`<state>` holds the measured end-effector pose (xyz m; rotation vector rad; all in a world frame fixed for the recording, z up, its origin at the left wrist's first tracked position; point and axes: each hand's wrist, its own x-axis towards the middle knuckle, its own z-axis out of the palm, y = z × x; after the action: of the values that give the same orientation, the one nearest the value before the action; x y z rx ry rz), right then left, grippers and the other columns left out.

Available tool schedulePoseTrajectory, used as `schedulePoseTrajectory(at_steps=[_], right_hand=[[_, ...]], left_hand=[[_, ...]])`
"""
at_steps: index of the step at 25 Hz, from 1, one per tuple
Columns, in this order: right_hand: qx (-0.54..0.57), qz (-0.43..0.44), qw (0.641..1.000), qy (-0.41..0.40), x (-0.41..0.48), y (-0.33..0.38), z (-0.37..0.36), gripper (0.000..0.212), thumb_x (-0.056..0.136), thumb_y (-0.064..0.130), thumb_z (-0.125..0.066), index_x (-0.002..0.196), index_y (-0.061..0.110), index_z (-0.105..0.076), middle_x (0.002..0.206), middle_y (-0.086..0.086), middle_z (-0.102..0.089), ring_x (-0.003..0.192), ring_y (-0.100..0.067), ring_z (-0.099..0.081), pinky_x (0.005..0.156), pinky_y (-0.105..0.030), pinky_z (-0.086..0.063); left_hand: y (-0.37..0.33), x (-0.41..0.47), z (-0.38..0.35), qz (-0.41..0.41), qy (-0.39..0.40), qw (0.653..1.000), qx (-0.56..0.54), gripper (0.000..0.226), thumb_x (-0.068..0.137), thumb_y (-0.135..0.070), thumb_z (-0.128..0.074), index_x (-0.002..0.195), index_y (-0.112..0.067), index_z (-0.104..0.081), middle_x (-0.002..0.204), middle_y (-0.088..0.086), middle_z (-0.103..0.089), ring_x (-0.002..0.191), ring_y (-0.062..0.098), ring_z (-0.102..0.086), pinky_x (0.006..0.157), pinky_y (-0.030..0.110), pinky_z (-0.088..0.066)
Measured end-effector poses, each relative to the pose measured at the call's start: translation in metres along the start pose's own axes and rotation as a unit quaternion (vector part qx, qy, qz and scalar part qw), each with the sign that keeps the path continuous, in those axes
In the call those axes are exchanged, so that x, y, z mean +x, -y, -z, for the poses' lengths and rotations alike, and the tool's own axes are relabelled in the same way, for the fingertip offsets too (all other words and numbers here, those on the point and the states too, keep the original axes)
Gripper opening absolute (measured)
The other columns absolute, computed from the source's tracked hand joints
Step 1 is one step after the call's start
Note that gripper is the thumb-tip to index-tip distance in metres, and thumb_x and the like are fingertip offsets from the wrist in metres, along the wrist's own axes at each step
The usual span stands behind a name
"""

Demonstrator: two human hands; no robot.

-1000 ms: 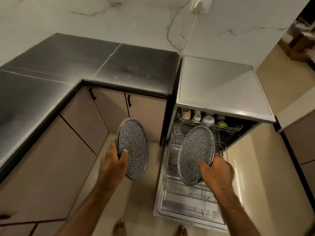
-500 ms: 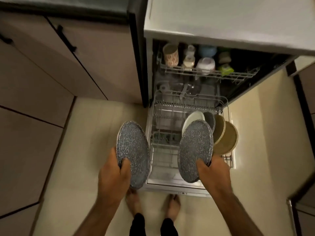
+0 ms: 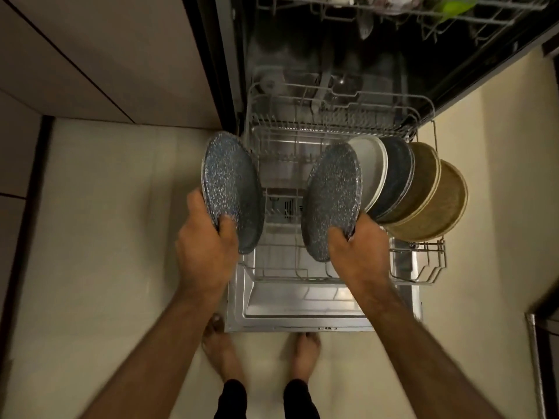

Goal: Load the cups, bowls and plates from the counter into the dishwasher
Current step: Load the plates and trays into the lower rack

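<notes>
— At centre frame, above the open dishwasher door (image 3: 302, 316), what does each hand carry?

— The left hand (image 3: 205, 252) grips the left speckled plate (image 3: 233, 189) by its lower edge, thumb across the face and fingers curled behind. That plate stands on edge at the left side of the lower rack (image 3: 417, 267). The right hand (image 3: 360, 249) grips the right speckled plate (image 3: 332, 201) the same way, upright over the rack's middle. I cannot tell whether it sits in the tines.

— What does the rack hold?

— It is pulled out over the door. Along its right side 4 plates stand on edge, each leaning behind the next: a white plate (image 3: 373, 167), a dark blue plate (image 3: 396, 176), then 2 tan plates (image 3: 423, 189). The right speckled plate is just beside the white one.

— And higher up?

— The upper rack (image 3: 423, 13) crosses the top edge of the frame with a green item (image 3: 453, 3) in it. The rest is cut off.

— Lower down?

— 2 bare feet (image 3: 305, 349) on the cream floor (image 3: 121, 237), toes at the door's front edge.
</notes>
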<state>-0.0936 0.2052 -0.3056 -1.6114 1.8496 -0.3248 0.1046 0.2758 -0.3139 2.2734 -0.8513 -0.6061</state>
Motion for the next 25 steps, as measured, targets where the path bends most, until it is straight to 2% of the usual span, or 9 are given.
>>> schedulePoseTrajectory(at_steps=[3,5,8,10,12,14,16,20,25], right_hand=[[0.017,0.007,1.000,-0.011,0.016,-0.003,-0.020,0.015,0.091,0.016,-0.061,0.102,0.009,-0.067,0.077,0.004,-0.063,0.059,0.001,-0.052,0.047,-0.007,-0.033],[0.025,0.013,0.999,-0.018,0.022,-0.004,-0.029,0.016,0.090,0.016,-0.062,0.104,0.010,-0.067,0.078,0.005,-0.064,0.061,0.002,-0.054,0.047,-0.006,-0.036],[0.027,0.020,0.999,-0.033,0.028,-0.007,-0.037,0.013,0.089,0.016,-0.063,0.101,0.013,-0.067,0.072,0.011,-0.062,0.061,0.004,-0.055,0.051,-0.011,-0.039],[0.027,0.027,0.998,-0.043,0.033,-0.009,-0.039,0.011,0.089,0.014,-0.063,0.100,0.013,-0.067,0.068,0.016,-0.058,0.057,0.005,-0.054,0.049,-0.006,-0.037],[0.031,0.035,0.998,-0.049,0.039,-0.013,-0.041,0.009,0.089,0.010,-0.062,0.098,0.011,-0.065,0.066,0.016,-0.056,0.052,0.005,-0.054,0.047,-0.003,-0.036],[0.033,0.038,0.997,-0.056,0.046,-0.015,-0.043,0.007,0.088,0.008,-0.060,0.094,0.011,-0.062,0.064,0.015,-0.054,0.052,0.007,-0.054,0.046,-0.004,-0.035],[0.036,0.049,0.996,-0.061,0.051,-0.016,-0.047,0.006,0.088,0.008,-0.060,0.092,0.011,-0.061,0.063,0.015,-0.052,0.051,0.006,-0.053,0.046,-0.004,-0.034],[0.042,0.071,0.995,-0.053,0.058,-0.017,-0.057,0.007,0.089,0.009,-0.059,0.094,0.014,-0.060,0.066,0.014,-0.054,0.050,0.005,-0.053,0.047,-0.006,-0.036],[0.025,0.083,0.995,-0.045,0.065,-0.015,-0.070,0.017,0.091,0.007,-0.059,0.107,0.005,-0.065,0.079,0.004,-0.065,0.053,0.007,-0.051,0.048,-0.002,-0.037]], left_hand=[[0.011,0.023,-0.031,-0.003,-0.021,1.000,-0.005,0.039,0.097,-0.013,-0.059,0.135,-0.010,-0.049,0.105,0.012,-0.069,0.086,0.036,-0.066,0.077,0.048,-0.056],[0.014,0.037,-0.046,-0.016,-0.025,0.999,-0.018,0.042,0.097,-0.012,-0.059,0.138,-0.011,-0.047,0.107,0.011,-0.070,0.087,0.032,-0.068,0.080,0.045,-0.058],[0.015,0.053,-0.063,-0.021,-0.032,0.999,-0.005,0.047,0.098,-0.012,-0.060,0.143,-0.013,-0.046,0.111,0.009,-0.071,0.086,0.019,-0.064,0.077,0.025,-0.048],[0.017,0.058,-0.071,-0.024,-0.035,0.999,0.010,0.048,0.099,-0.014,-0.060,0.144,-0.015,-0.045,0.111,0.009,-0.072,0.084,0.021,-0.064,0.074,0.025,-0.047],[0.021,0.062,-0.080,-0.051,-0.042,0.998,0.003,0.048,0.097,-0.013,-0.061,0.143,-0.013,-0.047,0.110,0.009,-0.071,0.082,0.024,-0.067,0.072,0.030,-0.054],[0.027,0.065,-0.090,-0.072,-0.049,0.996,0.011,0.047,0.095,-0.010,-0.062,0.141,-0.010,-0.049,0.108,0.008,-0.070,0.078,0.018,-0.061,0.068,0.027,-0.051],[0.032,0.067,-0.098,-0.071,-0.028,0.997,0.018,0.048,0.095,-0.010,-0.061,0.142,-0.011,-0.047,0.106,0.008,-0.069,0.077,0.017,-0.061,0.066,0.028,-0.051],[0.035,0.063,-0.110,-0.019,0.066,0.997,0.021,0.050,0.097,-0.020,-0.062,0.143,-0.020,-0.041,0.103,0.006,-0.069,0.081,0.028,-0.067,0.066,0.043,-0.061],[0.046,0.064,-0.110,0.009,0.083,0.997,-0.002,0.047,0.098,-0.020,-0.060,0.140,-0.014,-0.040,0.101,0.006,-0.069,0.074,0.023,-0.067,0.055,0.032,-0.054]])
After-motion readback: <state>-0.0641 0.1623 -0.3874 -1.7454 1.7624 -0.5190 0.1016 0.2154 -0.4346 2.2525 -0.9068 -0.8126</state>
